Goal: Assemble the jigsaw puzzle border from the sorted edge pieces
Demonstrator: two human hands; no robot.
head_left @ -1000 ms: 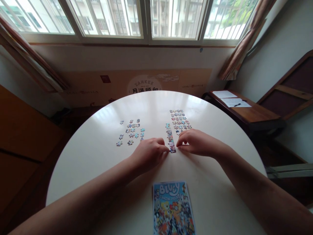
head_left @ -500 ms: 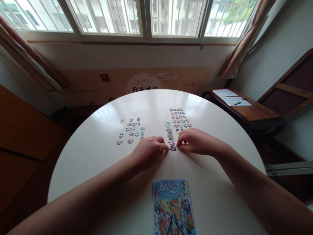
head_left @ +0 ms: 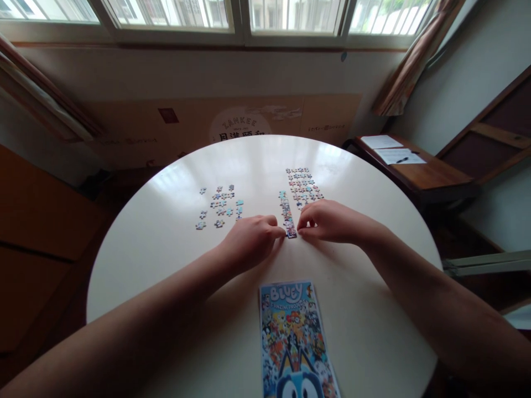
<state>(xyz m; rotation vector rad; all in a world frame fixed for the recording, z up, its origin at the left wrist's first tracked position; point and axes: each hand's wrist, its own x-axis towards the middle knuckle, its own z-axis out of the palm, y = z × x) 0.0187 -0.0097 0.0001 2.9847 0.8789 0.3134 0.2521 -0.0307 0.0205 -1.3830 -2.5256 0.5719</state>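
A narrow joined strip of puzzle pieces (head_left: 287, 214) runs away from me on the white round table (head_left: 166, 276). At its near end, my left hand (head_left: 256, 237) is closed, its fingertips at the strip's left edge; what they hold, if anything, is too small to make out. My right hand (head_left: 327, 221) is curled just right of the strip, thumb and finger close together, with anything between them hidden. Loose pieces (head_left: 222, 204) lie spread out on the left. Rows of pieces (head_left: 302, 182) stand beyond my right hand. A colourful Bluey picture sheet (head_left: 294, 337) lies nearest me.
Beyond the table's right edge, a wooden side table (head_left: 431, 174) holds papers (head_left: 398, 156) and a pen. A large printed cardboard panel (head_left: 323, 113) leans under the window. Curtains hang at both sides.
The view has tilted down, so the table sits higher and more of the picture sheet shows. Both hands stay beside the strip's near end, nearly unmoved.
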